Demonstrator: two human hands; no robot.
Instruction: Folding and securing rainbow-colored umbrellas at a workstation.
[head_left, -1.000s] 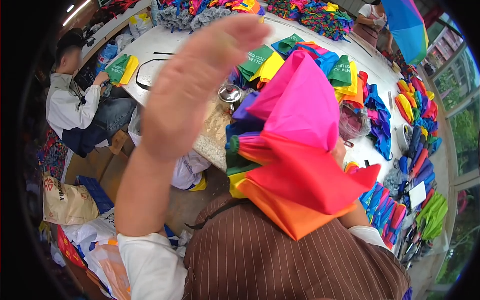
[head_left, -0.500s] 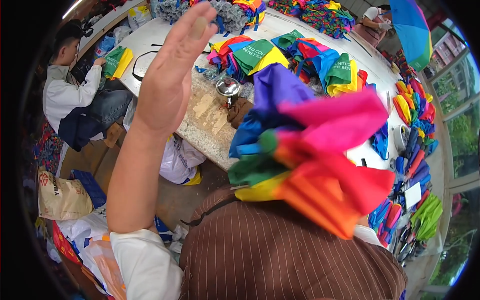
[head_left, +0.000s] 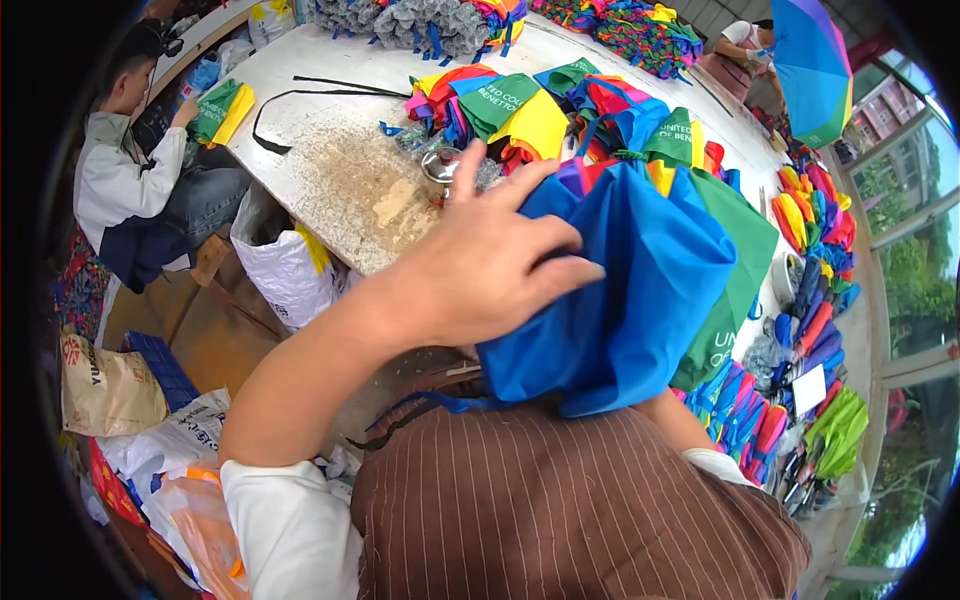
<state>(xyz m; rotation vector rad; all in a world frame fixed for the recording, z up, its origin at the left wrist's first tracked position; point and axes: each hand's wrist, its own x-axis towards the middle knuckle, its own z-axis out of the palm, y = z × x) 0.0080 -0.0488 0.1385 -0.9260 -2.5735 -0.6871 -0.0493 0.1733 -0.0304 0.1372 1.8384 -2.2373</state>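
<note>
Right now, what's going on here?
Someone in a striped brown apron is handling blue-and-green umbrella cloth in front of a work table. The left hand is spread at its near side, contact unclear; the right hand is hidden behind it. Colourful folded bundles lie on the table. At left, a seated co-worker holds a green-and-yellow piece.

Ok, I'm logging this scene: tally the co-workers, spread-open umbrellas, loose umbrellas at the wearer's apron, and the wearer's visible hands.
Co-workers: 2
Spread-open umbrella: 1
Loose umbrella at the apron: 1
Visible left hand: 1
Total: 5
</note>
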